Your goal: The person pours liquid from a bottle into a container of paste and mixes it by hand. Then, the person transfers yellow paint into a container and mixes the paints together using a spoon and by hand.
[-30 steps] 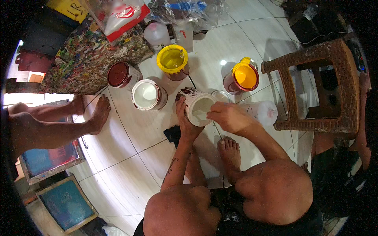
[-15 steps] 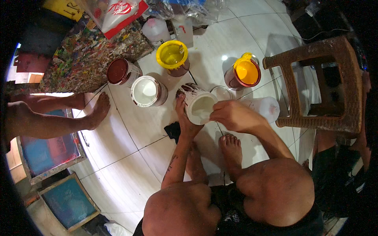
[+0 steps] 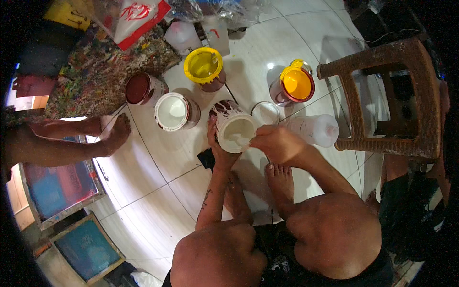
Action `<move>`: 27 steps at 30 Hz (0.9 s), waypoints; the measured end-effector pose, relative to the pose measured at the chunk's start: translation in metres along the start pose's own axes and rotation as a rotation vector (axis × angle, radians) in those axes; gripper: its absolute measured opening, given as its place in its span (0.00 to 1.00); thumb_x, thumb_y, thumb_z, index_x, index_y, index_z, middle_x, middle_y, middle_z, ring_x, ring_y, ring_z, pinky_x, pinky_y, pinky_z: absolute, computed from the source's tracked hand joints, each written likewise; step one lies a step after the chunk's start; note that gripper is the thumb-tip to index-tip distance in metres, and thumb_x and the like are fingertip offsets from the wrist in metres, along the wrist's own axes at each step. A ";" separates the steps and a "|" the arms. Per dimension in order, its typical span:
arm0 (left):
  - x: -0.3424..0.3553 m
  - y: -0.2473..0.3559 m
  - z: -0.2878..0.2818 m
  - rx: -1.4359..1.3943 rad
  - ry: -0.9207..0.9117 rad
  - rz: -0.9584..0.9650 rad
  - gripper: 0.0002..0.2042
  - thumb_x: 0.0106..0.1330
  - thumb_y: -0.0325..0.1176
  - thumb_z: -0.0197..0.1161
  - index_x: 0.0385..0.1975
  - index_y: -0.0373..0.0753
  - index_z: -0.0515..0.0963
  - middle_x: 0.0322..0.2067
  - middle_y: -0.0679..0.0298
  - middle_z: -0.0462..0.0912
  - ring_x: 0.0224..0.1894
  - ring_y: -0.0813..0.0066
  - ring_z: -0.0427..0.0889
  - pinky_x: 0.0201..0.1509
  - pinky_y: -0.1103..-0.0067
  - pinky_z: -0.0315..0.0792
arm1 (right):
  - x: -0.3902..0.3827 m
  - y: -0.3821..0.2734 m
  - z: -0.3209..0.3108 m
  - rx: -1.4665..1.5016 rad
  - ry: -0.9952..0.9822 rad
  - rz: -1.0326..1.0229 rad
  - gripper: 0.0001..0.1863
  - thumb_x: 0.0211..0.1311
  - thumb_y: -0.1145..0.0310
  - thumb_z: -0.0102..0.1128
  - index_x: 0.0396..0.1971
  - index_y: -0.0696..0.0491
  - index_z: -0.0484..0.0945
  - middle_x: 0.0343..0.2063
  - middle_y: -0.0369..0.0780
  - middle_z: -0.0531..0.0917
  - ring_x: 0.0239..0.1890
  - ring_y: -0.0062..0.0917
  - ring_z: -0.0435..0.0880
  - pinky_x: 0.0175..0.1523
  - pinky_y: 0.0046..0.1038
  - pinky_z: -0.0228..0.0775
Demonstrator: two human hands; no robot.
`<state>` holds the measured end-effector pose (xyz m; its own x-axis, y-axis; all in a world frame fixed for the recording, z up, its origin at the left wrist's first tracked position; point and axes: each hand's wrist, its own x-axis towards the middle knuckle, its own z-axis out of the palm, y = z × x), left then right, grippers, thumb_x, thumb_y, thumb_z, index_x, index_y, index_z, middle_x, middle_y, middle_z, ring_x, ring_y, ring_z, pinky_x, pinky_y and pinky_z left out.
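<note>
A paint can [image 3: 237, 129] with a pale, off-white inside and white drips down its dark side is tilted toward me. My left hand [image 3: 219, 149] is wrapped round its side and base from the left. At the can's right rim, the fingers of my right hand [image 3: 279, 145] are pinched together. A whitish bit shows at the fingertips inside the rim, but I cannot make out what it is. Just behind lies a round, pale lid [image 3: 266, 114]. To the left stands an open can of white paint [image 3: 173, 111], apart from my hands.
Farther off stand a can with a yellow rim [image 3: 206, 67], an orange-yellow paint can [image 3: 295, 83] and a dark red-topped can [image 3: 138, 89]. A translucent bottle [image 3: 320, 130] lies near a brown stool [image 3: 382, 95]. Framed screens [image 3: 88, 246] and another person's leg [image 3: 62, 146] are at left.
The can in my left hand has shifted slightly left and tipped a little. My right hand has moved slightly left and down along its rim.
</note>
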<state>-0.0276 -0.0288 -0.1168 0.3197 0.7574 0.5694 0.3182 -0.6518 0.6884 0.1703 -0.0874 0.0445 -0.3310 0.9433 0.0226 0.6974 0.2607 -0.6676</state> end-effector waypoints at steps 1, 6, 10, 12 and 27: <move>0.000 0.000 -0.002 -0.014 0.001 -0.016 0.57 0.39 0.40 0.86 0.67 0.40 0.50 0.68 0.45 0.58 0.70 0.43 0.61 0.75 0.50 0.51 | -0.001 -0.005 -0.006 -0.008 0.000 -0.031 0.05 0.59 0.75 0.61 0.34 0.56 0.83 0.30 0.44 0.81 0.35 0.41 0.82 0.40 0.37 0.76; 0.005 -0.007 0.008 -0.018 0.154 0.109 0.57 0.38 0.48 0.86 0.67 0.36 0.55 0.63 0.48 0.67 0.64 0.49 0.71 0.67 0.58 0.67 | 0.001 0.007 0.008 0.158 0.028 0.046 0.08 0.57 0.75 0.63 0.37 0.56 0.84 0.30 0.43 0.82 0.34 0.39 0.83 0.37 0.36 0.77; -0.003 -0.010 0.003 0.014 0.051 -0.050 0.56 0.39 0.47 0.86 0.67 0.37 0.55 0.64 0.49 0.66 0.63 0.53 0.72 0.67 0.58 0.68 | -0.001 -0.003 0.013 0.108 0.134 -0.052 0.07 0.58 0.75 0.63 0.36 0.57 0.84 0.29 0.45 0.81 0.32 0.40 0.82 0.36 0.37 0.75; -0.020 -0.018 -0.003 0.022 -0.011 -0.150 0.56 0.39 0.46 0.86 0.67 0.37 0.55 0.64 0.49 0.66 0.63 0.55 0.72 0.67 0.58 0.68 | 0.003 -0.011 -0.011 0.135 0.064 0.018 0.08 0.58 0.75 0.62 0.37 0.57 0.84 0.28 0.44 0.81 0.32 0.40 0.82 0.36 0.37 0.75; -0.008 -0.006 -0.012 0.063 0.044 0.022 0.57 0.42 0.40 0.86 0.68 0.36 0.48 0.68 0.41 0.59 0.69 0.42 0.63 0.72 0.56 0.61 | 0.006 -0.021 -0.014 0.218 0.147 0.089 0.04 0.59 0.75 0.65 0.34 0.56 0.84 0.27 0.43 0.82 0.29 0.39 0.82 0.35 0.35 0.75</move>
<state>-0.0424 -0.0311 -0.1203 0.2882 0.7430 0.6040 0.3679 -0.6683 0.6466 0.1626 -0.0840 0.0691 -0.1672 0.9844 0.0540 0.5611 0.1401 -0.8158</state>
